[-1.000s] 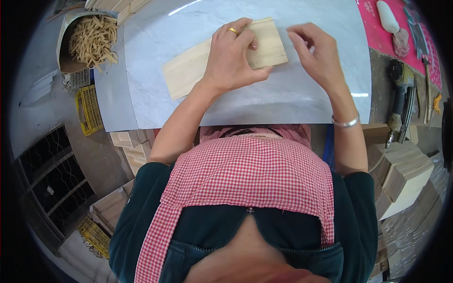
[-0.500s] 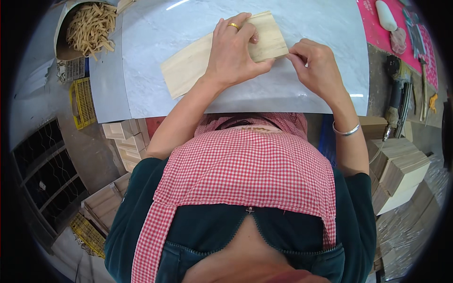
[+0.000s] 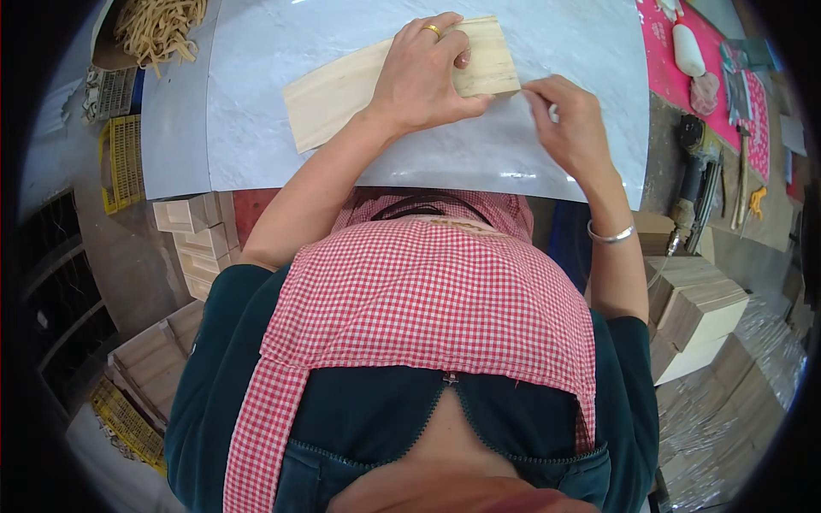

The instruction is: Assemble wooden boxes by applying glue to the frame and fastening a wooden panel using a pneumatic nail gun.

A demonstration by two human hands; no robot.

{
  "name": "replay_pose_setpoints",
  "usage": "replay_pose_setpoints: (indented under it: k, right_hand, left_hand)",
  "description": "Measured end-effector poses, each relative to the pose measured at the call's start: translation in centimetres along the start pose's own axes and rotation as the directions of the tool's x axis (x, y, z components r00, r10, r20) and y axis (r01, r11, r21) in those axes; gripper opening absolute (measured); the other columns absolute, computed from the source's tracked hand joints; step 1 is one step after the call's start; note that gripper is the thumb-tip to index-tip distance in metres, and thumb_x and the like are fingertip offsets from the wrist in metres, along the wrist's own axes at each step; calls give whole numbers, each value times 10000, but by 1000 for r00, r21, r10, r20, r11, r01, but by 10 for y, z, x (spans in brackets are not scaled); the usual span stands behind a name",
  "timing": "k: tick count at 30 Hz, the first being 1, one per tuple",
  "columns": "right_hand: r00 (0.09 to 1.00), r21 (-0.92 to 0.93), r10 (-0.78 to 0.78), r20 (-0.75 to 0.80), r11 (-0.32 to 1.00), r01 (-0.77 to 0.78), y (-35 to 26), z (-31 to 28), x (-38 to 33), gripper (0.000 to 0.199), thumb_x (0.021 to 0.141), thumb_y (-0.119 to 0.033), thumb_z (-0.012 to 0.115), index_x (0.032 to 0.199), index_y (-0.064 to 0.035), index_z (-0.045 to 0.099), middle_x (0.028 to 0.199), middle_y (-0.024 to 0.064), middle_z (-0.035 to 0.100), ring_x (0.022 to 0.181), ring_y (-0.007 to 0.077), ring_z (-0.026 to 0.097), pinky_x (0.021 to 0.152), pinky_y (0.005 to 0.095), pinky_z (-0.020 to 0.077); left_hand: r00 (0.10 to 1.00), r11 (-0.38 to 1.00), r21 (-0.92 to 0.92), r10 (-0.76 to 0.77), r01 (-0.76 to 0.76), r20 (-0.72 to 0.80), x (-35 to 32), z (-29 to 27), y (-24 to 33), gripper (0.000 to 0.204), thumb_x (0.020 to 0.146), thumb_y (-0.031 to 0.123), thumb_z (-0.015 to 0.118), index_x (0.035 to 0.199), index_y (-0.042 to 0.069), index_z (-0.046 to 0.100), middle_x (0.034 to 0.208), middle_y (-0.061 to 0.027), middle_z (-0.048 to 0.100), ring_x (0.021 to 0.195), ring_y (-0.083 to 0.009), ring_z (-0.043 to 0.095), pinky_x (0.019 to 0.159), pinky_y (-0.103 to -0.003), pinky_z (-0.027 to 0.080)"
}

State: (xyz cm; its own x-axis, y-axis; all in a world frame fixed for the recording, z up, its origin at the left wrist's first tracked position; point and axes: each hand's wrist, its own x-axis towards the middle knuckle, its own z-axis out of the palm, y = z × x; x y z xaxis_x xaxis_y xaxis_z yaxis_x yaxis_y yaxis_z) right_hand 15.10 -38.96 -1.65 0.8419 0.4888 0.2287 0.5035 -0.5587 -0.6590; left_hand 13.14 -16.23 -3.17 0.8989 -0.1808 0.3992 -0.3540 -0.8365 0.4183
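A long, pale wooden board with visible grain is on the pale marbled tabletop, slanting up toward the right. My left hand, with a gold ring, is closed on its right half. The thumb lies along the near edge while the fingers curl over the top. Just off the board's right near corner is my right hand, a bracelet on its wrist. Its thumb and forefinger are pinched near that corner. Whatever may be between those fingertips is too small to make out.
Left of the tabletop stands a container of thin wood strips, with a yellow crate below. Wooden boxes are stacked under the table's left side, more at right. A pneumatic tool and pink cloth are further right.
The whole view has shifted slightly, moving the scene left and up. My right hand has drawn a little away from the board's corner. My left hand keeps its hold.
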Motion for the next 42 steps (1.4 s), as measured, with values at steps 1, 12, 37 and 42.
replay_pose_setpoints:
  k: [1, 12, 37, 42]
  right_hand:
    - [992, 15, 110, -66, 994, -109, 17, -6, -8, 124, 889, -46, 663, 992, -14, 725, 850, 71, 697, 715, 199, 614, 651, 284, 487]
    - [710, -609, 579, -401, 410, -679, 217, -152, -135, 578, 800, -376, 768, 1140, 58, 594, 984, 257, 685, 855, 438, 657, 818, 480, 530]
    - [770, 16, 627, 116, 774, -633, -101, -87, -20, 242, 858, -184, 812, 899, 15, 682, 549, 10, 560, 389, 89, 456, 372, 227, 348]
    - [763, 12, 631, 137, 770, -638, -101, -87, -15, 244, 864, -188, 808, 903, 18, 682, 547, 9, 559, 387, 88, 453, 373, 225, 348]
  left_hand:
    - [1000, 1000, -10, -8, 8, -14, 0, 0, 0, 475, 578, 303, 858, 818, 93, 507, 1382, -141, 554, 1153, -320, 547, 995, -404, 447]
    - [979, 997, -35, -61, 69, 196, 4, -22, -4, 622, 730, 379, 801, 1114, -65, 594, 1318, -279, 516, 1222, -396, 497, 1082, -449, 383]
    - [995, 991, -130, 51, -40, 82, 2, -16, -8, 509, 747, 376, 779, 1012, -27, 620, 1251, -258, 556, 1172, -378, 516, 1075, -457, 370]
    - [990, 989, -150, 38, -17, 138, 6, -21, -4, 492, 754, 357, 785, 1012, -26, 617, 1253, -262, 553, 1174, -378, 516, 1077, -458, 369]
